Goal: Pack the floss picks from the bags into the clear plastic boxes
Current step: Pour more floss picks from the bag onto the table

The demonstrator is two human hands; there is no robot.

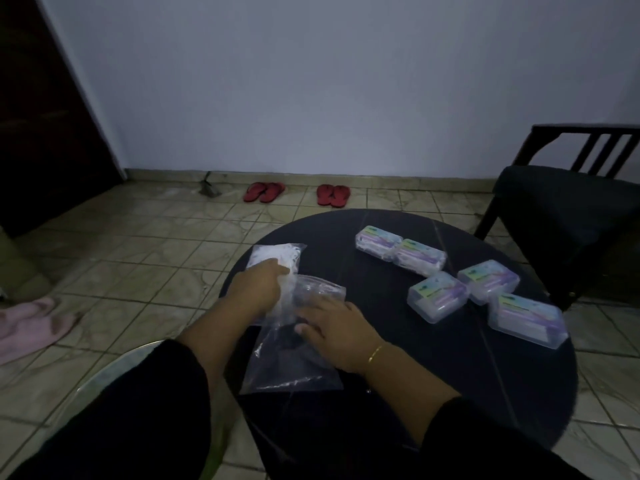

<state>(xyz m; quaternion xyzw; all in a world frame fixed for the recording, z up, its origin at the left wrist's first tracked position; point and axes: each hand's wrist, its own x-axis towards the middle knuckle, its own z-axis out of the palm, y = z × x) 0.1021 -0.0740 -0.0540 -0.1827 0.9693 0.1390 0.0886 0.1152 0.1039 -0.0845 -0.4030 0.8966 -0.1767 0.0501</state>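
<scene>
- Nearest us, our two dark sleeves reach out over the near edge of the round dark bench [450, 393].
- A clear, nearly empty bag [294, 362] lies flat near the near-left edge of the bench; our right hand [336, 332] rests on it, fingers straight and a little spread, pinning it down. A thin gold bracelet [375, 353] sits on that wrist.
- Our left hand [258, 289] is at the left edge, its fingers curled round a bag of white floss picks [277, 256], which lies just beyond the flat bag and touches its far end.
- Five clear plastic boxes, lids down and labelled, sit toward the right edge: two touching at the far side [379, 240] [420, 256], three clustered nearer [438, 296] [488, 280] [528, 320].
- Beyond the bench's right edge stands a dark chair [561, 209].
- On the tiled floor by the wall lie two pairs of red sandals [264, 192] [333, 195]; a pink cloth [31, 323] lies on the floor to the left.
</scene>
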